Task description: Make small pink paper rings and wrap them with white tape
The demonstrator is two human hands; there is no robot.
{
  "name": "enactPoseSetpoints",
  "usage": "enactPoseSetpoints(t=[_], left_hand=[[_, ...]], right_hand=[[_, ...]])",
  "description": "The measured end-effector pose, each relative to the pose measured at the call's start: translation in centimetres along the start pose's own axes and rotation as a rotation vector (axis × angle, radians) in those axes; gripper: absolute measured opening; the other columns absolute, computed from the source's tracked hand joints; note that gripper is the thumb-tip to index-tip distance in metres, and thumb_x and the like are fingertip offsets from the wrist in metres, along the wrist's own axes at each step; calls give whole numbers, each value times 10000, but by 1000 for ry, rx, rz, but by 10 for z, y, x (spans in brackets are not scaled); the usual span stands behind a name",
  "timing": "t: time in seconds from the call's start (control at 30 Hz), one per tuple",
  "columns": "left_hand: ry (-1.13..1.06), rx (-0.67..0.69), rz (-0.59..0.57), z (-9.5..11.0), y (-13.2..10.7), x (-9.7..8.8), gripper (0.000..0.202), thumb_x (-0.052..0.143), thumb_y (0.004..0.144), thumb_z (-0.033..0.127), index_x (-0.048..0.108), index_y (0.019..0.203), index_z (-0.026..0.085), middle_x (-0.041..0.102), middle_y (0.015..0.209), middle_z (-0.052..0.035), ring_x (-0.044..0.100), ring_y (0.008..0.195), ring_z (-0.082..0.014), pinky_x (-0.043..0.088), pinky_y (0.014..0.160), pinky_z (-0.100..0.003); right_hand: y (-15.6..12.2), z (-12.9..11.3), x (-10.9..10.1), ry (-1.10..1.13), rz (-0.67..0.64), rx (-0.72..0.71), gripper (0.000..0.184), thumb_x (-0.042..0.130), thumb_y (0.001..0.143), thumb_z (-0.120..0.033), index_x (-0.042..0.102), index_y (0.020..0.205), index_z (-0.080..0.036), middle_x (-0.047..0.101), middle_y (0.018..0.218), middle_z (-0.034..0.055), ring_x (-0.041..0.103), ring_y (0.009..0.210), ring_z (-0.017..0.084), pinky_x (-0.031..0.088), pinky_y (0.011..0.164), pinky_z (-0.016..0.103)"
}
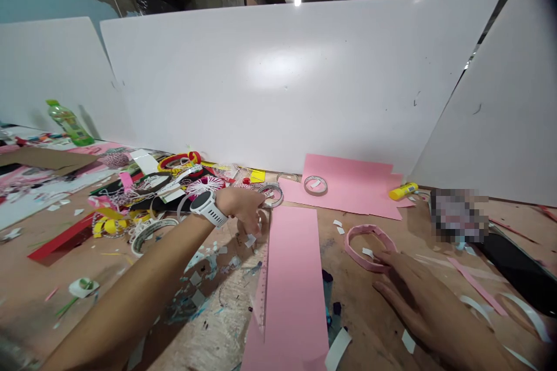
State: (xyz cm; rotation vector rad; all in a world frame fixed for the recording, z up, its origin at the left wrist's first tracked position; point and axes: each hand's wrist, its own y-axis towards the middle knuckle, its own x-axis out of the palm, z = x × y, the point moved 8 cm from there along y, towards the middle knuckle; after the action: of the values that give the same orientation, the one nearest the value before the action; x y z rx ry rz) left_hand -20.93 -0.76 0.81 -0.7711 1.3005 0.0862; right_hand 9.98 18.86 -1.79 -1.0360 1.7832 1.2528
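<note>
Okay so, nearest in, the right hand point(429, 316) is left open, fingers spread low over the wooden worktable point(361, 324), with nothing gripped. Its fingertips point(382, 256) are just beside a pink paper band point(368, 246), and a small white paper scrap point(368, 253) is sitting inside the band. The left hand point(246, 208) is curled downward, a white watch point(208, 208) strapped at the wrist, and its fingers are bunched right above a white paper chip point(250, 240). Whether that chip is actually pinched can't really be told from this angle. Just past that hand, a long pink paper strip point(292, 284) is laid flat on the table, with a clear ruler point(261, 295) along its left edge.

Farther back, a pink sheet point(348, 185) is spread out with a clear tape roll point(315, 185) on top, and a yellow glue stick point(403, 191) is lying at its right end. Off to the left, a big heap of craft bits and ribbon point(165, 197) is piled up, with a green plastic bottle point(69, 124) tilted beyond it. White partition boards point(278, 81) are stood up behind everything. One object at the right point(459, 214) is pixelated, so it can't be made out.
</note>
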Motion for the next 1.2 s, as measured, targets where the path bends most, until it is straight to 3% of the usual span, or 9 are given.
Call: enactPoseSetpoints(t=[0.13,0.23,0.33,0.4,0.57,0.8,0.97,1.1,1.2], left_hand=[[35,-26,-29,-1,2,3,567,851,533,596,745,869,152,759,830,-114,698,761,-290,515,680,-323],[58,-58,-18,-2,5,4,773,858,480,643,728,1049,137,764,1003,-163,709,876,-339,539,725,-351],[62,-75,-7,-4,7,5,1065,852,415,720,642,1271,122,675,1289,-232,678,1068,-403,556,803,-391],[53,-73,-14,-6,8,7,1132,853,388,736,618,1310,123,629,1363,-249,655,1126,-422,557,830,-404],[-11,-42,-65,-8,11,13,880,860,418,701,703,1087,151,751,1078,-166,703,908,-342,546,691,-344],[-137,85,-106,7,13,20,637,875,475,619,654,896,195,720,836,-57,656,721,-230,462,572,-268],[-259,160,-106,24,2,15,648,882,516,569,561,949,209,688,889,-44,623,637,-186,409,480,-242],[-391,244,-77,42,-9,0,481,791,702,500,550,1009,219,672,1039,-58,626,571,-144,445,446,-235],[-465,295,39,49,-17,-21,383,692,839,469,585,1104,215,657,1145,-71,620,579,-110,487,496,-234]], right_hand=[[-3,6,5,11,-79,44,280,528,990,-390,616,1237,-291,760,1114,110,742,1000,310,626,793,436],[-4,9,4,22,-83,66,244,504,999,-396,612,1196,-299,763,1053,93,746,950,300,624,760,433],[-5,10,1,-14,-57,76,225,544,978,-407,618,1162,-303,758,1091,94,737,1009,318,616,747,434],[-6,11,3,-39,-62,71,224,555,974,-408,619,1162,-305,756,1114,87,730,1043,320,609,770,434],[-7,16,11,-6,-115,86,228,522,998,-382,599,1191,-289,745,1134,72,721,1036,282,586,851,422],[-5,14,9,35,-133,107,219,531,988,-368,611,1168,-272,736,1100,72,702,983,272,561,839,404],[-3,11,9,61,-175,107,199,494,1007,-365,616,1121,-257,724,1086,85,688,987,281,555,822,413],[-3,12,10,90,-185,120,229,494,1015,-371,592,1194,-266,712,1147,81,676,1052,281,548,892,439],[-4,12,10,92,-197,122,224,495,1016,-367,594,1189,-263,711,1120,81,675,1034,281,551,877,440]])
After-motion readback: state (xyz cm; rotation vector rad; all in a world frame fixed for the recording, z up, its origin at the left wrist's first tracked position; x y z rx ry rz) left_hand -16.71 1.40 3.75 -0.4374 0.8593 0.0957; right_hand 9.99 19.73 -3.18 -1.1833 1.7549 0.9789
